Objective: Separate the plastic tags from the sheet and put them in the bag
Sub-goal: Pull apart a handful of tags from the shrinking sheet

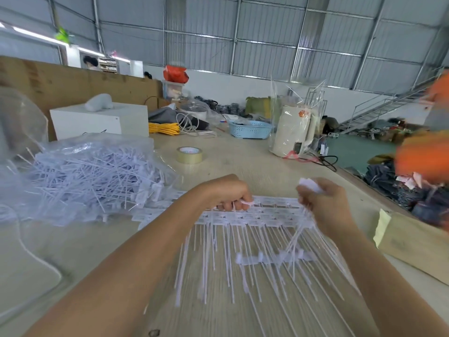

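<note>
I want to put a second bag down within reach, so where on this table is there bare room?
Bare table lies beyond the hands, between the tape roll and the wrapped kettle. Another patch sits near left, below the bag of tags. It is crowded around the sheet, where the left hand and right hand work.

left hand (229, 194) gripping sheet (262, 215), right hand (323, 203) pinching tags (309, 184)

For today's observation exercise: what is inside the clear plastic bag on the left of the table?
The clear plastic bag holds a heap of loose white plastic tags; whatever lies beneath the heap is covered.
</note>
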